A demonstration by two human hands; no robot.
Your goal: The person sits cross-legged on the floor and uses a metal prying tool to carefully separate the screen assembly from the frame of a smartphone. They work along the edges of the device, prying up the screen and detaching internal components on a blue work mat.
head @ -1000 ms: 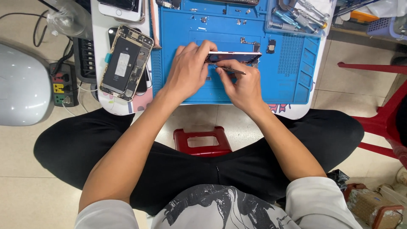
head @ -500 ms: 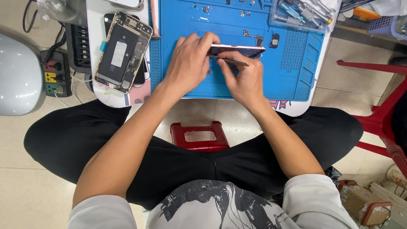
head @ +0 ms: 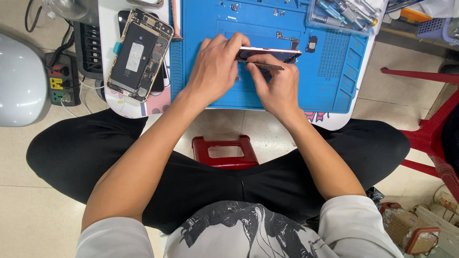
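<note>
Blue work mat (head: 334, 91) spread over the tabletop (head: 351, 119); opened phone body (head: 139, 53) lying off its left edge, insides up; clear tray of screwdrivers (head: 342, 12) at the far right corner. Above mid-mat, detached phone screen (head: 270, 54) held on edge, pinched along its left end by left hand (head: 215, 71) fingers (head: 237, 42); thin dark tool (head: 267, 66) just beneath it, gripped in right hand (head: 277, 88) fingertips.

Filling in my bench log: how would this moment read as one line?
left hand: holds phone panel on edge | right hand: thin tool against panel | below: blue mat
</note>
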